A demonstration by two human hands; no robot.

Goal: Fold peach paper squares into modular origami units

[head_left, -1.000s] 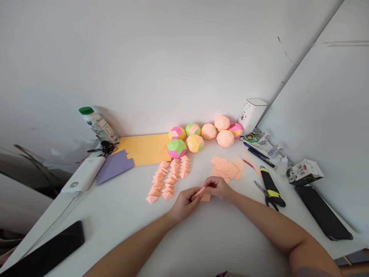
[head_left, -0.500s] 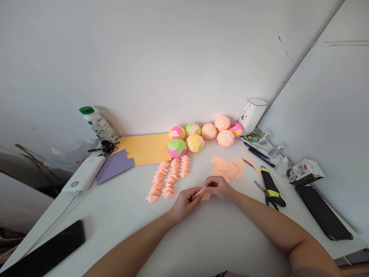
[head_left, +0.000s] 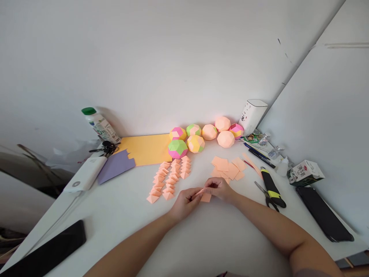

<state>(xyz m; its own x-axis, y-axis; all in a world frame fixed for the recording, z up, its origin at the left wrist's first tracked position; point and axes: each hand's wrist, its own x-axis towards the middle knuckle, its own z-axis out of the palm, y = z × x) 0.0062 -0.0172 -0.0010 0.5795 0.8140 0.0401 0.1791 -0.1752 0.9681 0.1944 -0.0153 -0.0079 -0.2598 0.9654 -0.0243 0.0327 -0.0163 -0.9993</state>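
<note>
My left hand (head_left: 185,204) and my right hand (head_left: 221,189) meet over the table, both closed on a small peach piece of paper (head_left: 199,192) pinched between thumbs and fingers. Most of that piece is hidden by my fingers. Just under my right hand shows a peach paper square (head_left: 205,198); whether it is joined to the held piece I cannot tell. Behind my right hand is a loose pile of peach paper squares (head_left: 229,169). Left of my hands stand rows of folded peach paper pieces (head_left: 168,193).
Faceted paper balls (head_left: 196,144) sit by the wall, beside a yellow sheet (head_left: 147,150) and a purple sheet (head_left: 115,167). Scissors (head_left: 269,200) and a yellow-black cutter (head_left: 272,186) lie right. A bottle (head_left: 103,129), power bank (head_left: 86,175), milk carton (head_left: 305,172) and black phone (head_left: 49,250) are around.
The view has shifted very slightly. My hands stay together on the paper, with only a tiny movement of the fingers.
</note>
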